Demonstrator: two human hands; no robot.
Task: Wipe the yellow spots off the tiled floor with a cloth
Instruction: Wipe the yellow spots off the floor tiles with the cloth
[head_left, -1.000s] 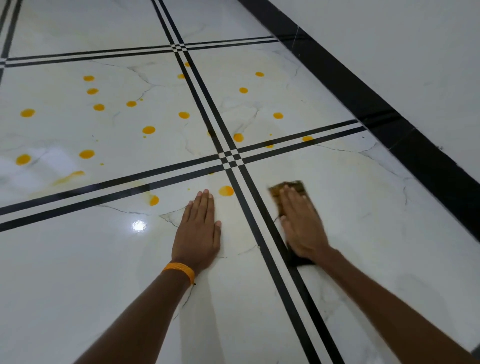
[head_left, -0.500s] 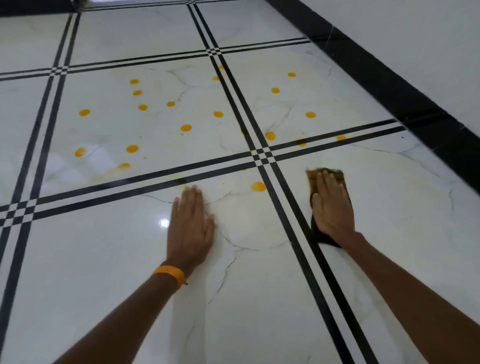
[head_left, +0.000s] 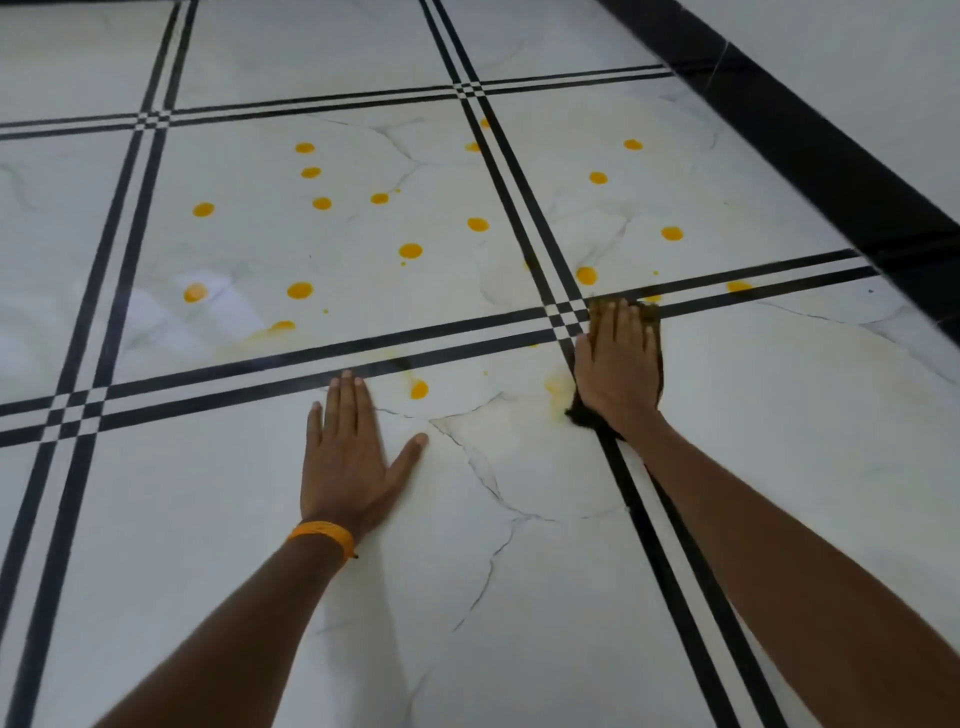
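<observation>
My right hand (head_left: 615, 364) presses flat on a dark brown cloth (head_left: 653, 318) at the crossing of the black tile lines. A faint yellow smear (head_left: 557, 385) lies just left of the cloth. My left hand (head_left: 348, 457), with an orange wristband, rests flat on the white tiled floor (head_left: 519, 597) with fingers spread. One yellow spot (head_left: 418, 388) sits just right of its fingertips. Several more yellow spots (head_left: 410, 250) dot the tile beyond the lines, and others (head_left: 671, 233) lie on the far right tile.
A black skirting band (head_left: 810, 156) runs along the white wall at the right. Double black lines (head_left: 363, 345) cross the floor between the marble-veined tiles. A pale yellow streak (head_left: 260, 335) marks the far left tile.
My right hand slid the cloth forward and left onto the line crossing. The spot beside the vertical lines became a smear. My left hand shifted left, past the other near spot.
</observation>
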